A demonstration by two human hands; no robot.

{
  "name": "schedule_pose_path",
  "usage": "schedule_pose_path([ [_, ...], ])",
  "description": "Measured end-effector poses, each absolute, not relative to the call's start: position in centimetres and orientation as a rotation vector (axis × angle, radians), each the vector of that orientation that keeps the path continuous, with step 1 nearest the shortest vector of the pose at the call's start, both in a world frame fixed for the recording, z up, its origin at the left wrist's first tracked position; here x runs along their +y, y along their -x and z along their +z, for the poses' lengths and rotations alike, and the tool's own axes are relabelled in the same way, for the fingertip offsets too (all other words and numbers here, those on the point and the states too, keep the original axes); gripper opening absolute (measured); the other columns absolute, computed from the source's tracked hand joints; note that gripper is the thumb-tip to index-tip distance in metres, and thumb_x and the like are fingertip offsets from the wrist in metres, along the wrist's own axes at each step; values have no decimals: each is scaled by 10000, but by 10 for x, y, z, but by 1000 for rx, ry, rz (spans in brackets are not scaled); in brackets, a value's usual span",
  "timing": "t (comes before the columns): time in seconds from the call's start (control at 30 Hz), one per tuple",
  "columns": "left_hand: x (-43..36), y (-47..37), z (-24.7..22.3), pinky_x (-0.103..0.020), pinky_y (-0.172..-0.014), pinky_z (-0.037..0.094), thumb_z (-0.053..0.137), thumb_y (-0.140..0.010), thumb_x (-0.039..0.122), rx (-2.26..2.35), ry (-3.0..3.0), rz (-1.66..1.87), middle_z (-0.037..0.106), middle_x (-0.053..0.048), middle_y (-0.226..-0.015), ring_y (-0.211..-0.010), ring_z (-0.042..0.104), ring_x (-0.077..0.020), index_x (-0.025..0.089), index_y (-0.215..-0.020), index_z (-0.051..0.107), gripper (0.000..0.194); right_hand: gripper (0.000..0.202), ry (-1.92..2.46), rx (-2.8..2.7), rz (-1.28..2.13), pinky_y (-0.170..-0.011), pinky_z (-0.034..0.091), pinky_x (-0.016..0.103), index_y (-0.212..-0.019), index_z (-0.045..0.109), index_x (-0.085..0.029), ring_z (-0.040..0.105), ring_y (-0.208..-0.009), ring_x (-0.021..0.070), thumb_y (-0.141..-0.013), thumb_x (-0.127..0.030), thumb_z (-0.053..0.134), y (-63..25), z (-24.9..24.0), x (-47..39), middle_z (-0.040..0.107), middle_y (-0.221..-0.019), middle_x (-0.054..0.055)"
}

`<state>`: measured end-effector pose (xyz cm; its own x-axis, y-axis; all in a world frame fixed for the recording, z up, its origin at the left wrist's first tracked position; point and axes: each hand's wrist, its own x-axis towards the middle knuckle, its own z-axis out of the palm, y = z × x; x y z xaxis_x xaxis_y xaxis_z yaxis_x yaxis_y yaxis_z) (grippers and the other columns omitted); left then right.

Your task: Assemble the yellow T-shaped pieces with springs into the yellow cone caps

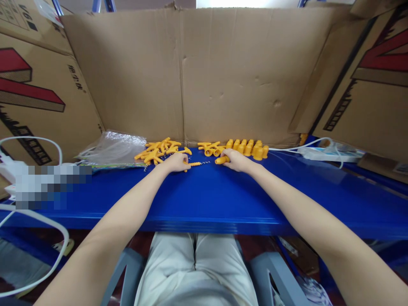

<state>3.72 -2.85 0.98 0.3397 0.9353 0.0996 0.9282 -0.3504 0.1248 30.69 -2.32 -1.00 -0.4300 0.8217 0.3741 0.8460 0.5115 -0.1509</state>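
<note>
My left hand (178, 162) is closed on the handle of a yellow plastic corkscrew-like piece. Its ribbed shaft (195, 164) points right, and a thin metal coil (205, 162) lies in line with the tip; whether they touch I cannot tell. My right hand (235, 160) pinches a yellow hollow plastic cap (222, 160), tilted sideways with its narrow end toward the left. A gap separates the two hands. Behind my left hand is a loose pile of yellow branched handles (161, 149). Several yellow caps (255, 148) stand in rows beyond my right hand.
The blue tabletop (210, 199) has a tall cardboard wall (236, 76) at its back and printed cartons at both sides. Clear plastic bags (116, 148) lie at the left. White cables and a power strip (331, 153) sit at the right.
</note>
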Motion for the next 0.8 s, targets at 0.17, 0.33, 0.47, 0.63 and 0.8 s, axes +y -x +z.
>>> schedule_pose_path([
  [0.17,-28,-39,8,-249,-606,404,608,-690,280,1677,-2570,335,654,-2,-666,-665,604,-173,189,-789,670,148,302,1369,-2421,-159,-892,474,359,-1098,655,-136,633,-1018,259,-798,-169,672,-303,-11,-25,647,-1119,142],
  [0.33,-26,-38,5,-255,-618,410,620,-681,270,1644,-2547,437,658,-3,-648,-643,602,-173,181,-798,681,159,305,1417,-2417,-200,-894,483,362,-1143,657,-145,637,-1037,265,-843,-188,634,-299,-10,-31,640,-1161,146],
  [0.47,-26,-39,3,-255,-610,418,630,-673,278,1573,-2518,563,669,-7,-651,-641,610,-173,174,-793,680,166,303,1492,-2412,-225,-898,486,357,-1148,659,-153,645,-1035,264,-847,-182,640,-298,-8,-33,646,-1151,140],
  [0.63,-27,-41,4,-253,-589,400,636,-668,287,1564,-2515,595,646,2,-620,-620,592,-165,174,-792,675,172,341,1578,-2412,-268,-934,475,356,-1199,636,-166,635,-1087,270,-858,-173,638,-297,-3,-39,637,-1200,139],
  [0.8,-27,-40,4,-259,-598,399,630,-671,295,1573,-2511,622,633,5,-616,-625,581,-168,177,-817,671,192,337,1639,-2399,-319,-933,480,391,-1220,629,-165,635,-1098,294,-884,-171,598,-298,0,-42,629,-1235,159],
])
